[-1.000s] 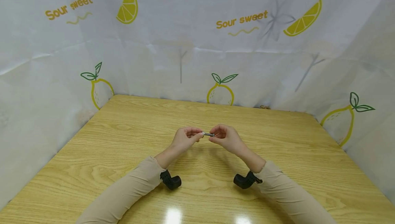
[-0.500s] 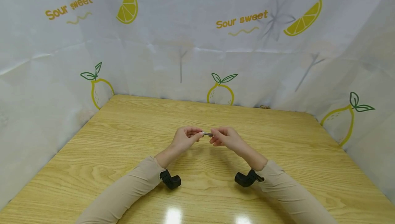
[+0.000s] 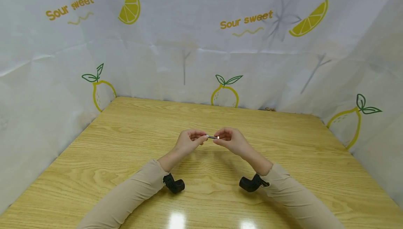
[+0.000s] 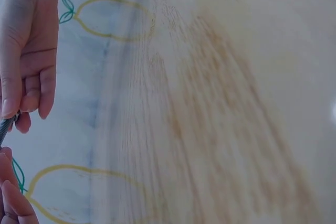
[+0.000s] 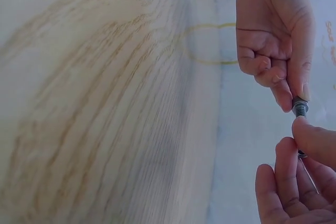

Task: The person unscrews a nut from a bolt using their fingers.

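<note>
Between both hands a small metal bolt [image 3: 212,137] with a threaded shank is held level above the table. My left hand [image 3: 186,143] pinches one end of it with thumb and fingers; in the right wrist view, a wide round head or washer [image 5: 300,102] shows at those fingertips. My right hand [image 3: 234,142] has thumb and forefinger at the other end, with a shiny tip visible between them. A dark nut-like ring [image 5: 302,154] sits just below the right thumb in the right wrist view, partly hidden by fingers. The left wrist view cuts off part of the bolt [image 4: 5,128].
A wood-grain table [image 3: 141,117] lies under the hands. Behind and beside it hangs a pale curtain [image 3: 151,61] printed with lemons. Black wrist-mounted devices [image 3: 174,184] sit at both cuffs, close over the tabletop.
The right fingers closed further over the bolt's end half a second ago, then spread back, showing its tip again. The left hand stays still.
</note>
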`<state>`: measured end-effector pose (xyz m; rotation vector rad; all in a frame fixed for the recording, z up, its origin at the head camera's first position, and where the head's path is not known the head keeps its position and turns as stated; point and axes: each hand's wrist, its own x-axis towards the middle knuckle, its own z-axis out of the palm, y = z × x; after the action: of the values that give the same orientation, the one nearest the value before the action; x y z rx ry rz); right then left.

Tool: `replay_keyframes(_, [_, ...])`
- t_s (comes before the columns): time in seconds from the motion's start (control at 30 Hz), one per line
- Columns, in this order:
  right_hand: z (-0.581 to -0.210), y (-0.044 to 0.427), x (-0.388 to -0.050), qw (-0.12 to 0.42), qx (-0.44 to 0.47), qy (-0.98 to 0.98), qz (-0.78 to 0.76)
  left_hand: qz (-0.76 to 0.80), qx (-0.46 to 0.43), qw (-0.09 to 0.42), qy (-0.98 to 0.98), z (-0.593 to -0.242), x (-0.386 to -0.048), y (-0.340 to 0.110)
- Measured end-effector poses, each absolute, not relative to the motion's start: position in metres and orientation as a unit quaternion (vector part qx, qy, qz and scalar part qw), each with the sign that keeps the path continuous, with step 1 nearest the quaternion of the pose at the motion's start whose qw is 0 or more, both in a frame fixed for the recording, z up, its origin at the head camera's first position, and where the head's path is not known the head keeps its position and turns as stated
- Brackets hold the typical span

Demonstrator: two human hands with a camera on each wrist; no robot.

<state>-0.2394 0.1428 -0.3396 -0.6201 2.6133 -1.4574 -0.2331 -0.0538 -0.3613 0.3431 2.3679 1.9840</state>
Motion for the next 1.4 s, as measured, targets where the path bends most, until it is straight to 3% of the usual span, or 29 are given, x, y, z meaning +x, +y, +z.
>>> replay_keyframes(0.53, [-0.3435, 0.1408, -0.2373, -0.029, -0.220, 0.854, -0.470, 0.637, 0.093, 0.014, 0.765, -0.3628, -0.2338, -0.0545])
replay_keyframes(1.4, [-0.3454, 0.1466, -0.2403, -0.010, -0.232, 0.855, -0.463, 0.639, 0.080, 0.021, 0.765, -0.3634, -0.2360, -0.0556])
